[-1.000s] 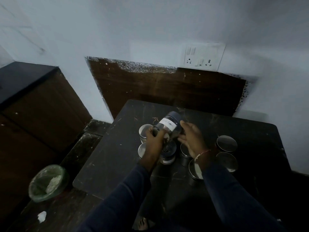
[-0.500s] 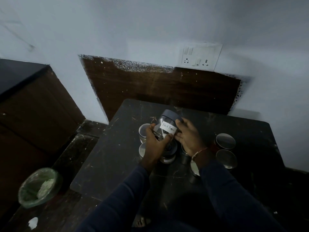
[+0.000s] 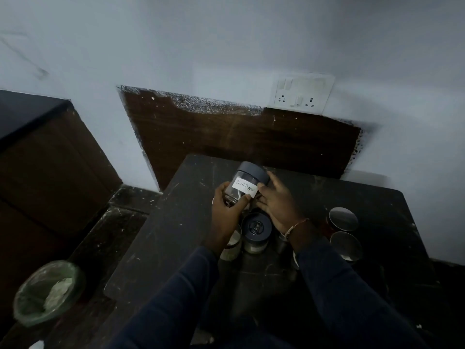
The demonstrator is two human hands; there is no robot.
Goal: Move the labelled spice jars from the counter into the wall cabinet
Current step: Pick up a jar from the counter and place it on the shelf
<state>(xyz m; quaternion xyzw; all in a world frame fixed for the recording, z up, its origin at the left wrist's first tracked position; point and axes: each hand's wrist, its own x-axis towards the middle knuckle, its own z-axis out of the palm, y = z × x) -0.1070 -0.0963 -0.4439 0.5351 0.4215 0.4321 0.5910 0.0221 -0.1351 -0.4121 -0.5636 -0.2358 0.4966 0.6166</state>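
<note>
A clear glass jar with a grey lid and a white label reading "Black Pepper" (image 3: pixel 245 184) is held tilted above the dark counter (image 3: pixel 176 235). My left hand (image 3: pixel 227 207) grips its lower body, thumb on the label's corner. My right hand (image 3: pixel 279 202) holds the jar's right side near the lid. Below the hands stand more jars: one with a dark grey lid (image 3: pixel 256 231), a partly hidden one (image 3: pixel 232 245) under my left wrist, and two with shiny metal lids (image 3: pixel 343 219) (image 3: pixel 346 245) to the right. No wall cabinet is in view.
A white switch and socket plate (image 3: pixel 302 93) sits on the wall above a brown wooden back panel (image 3: pixel 239 137). A dark wooden unit (image 3: pixel 45 157) stands at the left. A green-lined bin (image 3: pixel 47 290) is on the floor at the lower left.
The jar has been turned in both hands so its label faces up and reads clearly. It has also risen slightly above the other jars.
</note>
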